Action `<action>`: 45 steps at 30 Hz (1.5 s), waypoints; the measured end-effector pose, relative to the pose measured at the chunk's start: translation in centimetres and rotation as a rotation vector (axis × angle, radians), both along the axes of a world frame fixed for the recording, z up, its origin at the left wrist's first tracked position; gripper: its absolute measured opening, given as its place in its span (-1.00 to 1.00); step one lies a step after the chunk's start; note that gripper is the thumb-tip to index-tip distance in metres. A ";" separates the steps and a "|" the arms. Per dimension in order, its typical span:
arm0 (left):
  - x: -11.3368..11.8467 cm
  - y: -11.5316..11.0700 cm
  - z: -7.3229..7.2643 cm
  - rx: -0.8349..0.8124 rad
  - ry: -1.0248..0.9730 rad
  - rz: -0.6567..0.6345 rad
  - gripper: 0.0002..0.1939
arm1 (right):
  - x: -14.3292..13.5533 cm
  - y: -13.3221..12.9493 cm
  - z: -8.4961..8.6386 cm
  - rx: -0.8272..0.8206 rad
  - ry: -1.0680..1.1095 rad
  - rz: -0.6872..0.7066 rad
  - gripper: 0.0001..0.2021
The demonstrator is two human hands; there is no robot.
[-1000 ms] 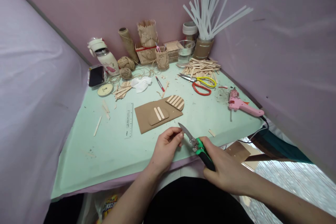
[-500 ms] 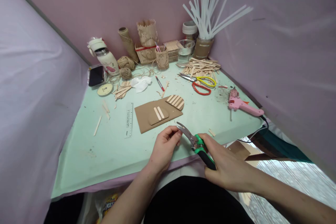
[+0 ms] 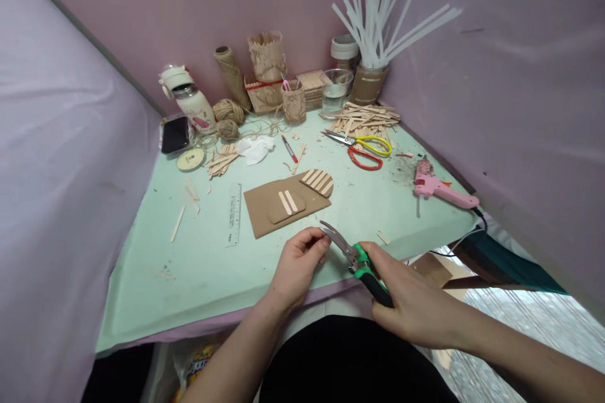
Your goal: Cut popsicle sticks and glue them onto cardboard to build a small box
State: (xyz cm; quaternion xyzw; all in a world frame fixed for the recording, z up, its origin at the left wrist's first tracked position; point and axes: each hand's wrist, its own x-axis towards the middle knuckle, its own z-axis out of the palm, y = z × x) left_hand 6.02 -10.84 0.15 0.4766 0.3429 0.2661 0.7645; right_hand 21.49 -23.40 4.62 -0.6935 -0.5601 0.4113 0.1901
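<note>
The right hand [image 3: 410,303] grips green-and-black-handled metal shears [image 3: 350,253], apparently angled so blades [image 3: 336,237] reach the pinched left hand [image 3: 297,262], any contents indiscernible.

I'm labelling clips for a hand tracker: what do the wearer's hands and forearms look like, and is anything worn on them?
The left hand and right hand are ungloved, with no ring, watch or bracelet visible. Both forearms are bare, no sleeve showing. Black clothing shows between them.
</note>
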 end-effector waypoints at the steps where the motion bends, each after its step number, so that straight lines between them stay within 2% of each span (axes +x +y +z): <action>1: 0.0 0.0 0.0 -0.005 0.000 -0.007 -0.83 | 0.0 -0.1 0.0 -0.003 -0.003 0.004 -0.62; 9: 0.2 -0.5 0.5 -0.111 0.027 -0.013 -0.76 | 0.5 -0.6 -0.1 -0.048 -0.014 0.009 -0.64; 15: 0.0 -0.1 0.8 -0.065 0.096 -0.005 -0.75 | 1.4 -0.3 0.5 -0.086 -0.019 -0.027 -0.61; 18: -0.1 0.1 0.8 -0.085 0.093 0.007 -0.76 | 1.7 0.1 1.4 -0.122 -0.037 -0.002 -0.54; 21: -0.3 0.1 0.5 -0.081 0.078 0.014 -0.79 | 1.7 0.4 1.9 -0.122 -0.078 0.052 -0.55; 29: -0.7 0.3 0.1 0.021 0.043 -0.038 -0.86 | 1.6 0.3 1.3 -0.020 -0.132 0.120 -0.59; 37: -0.6 0.1 0.3 0.062 0.059 -0.074 -0.90 | 1.4 0.4 1.8 -0.056 -0.120 0.141 -0.59; 45: -0.4 0.3 0.9 0.086 0.109 -0.113 -0.89 | 1.6 -0.1 1.3 -0.058 -0.132 0.137 -0.61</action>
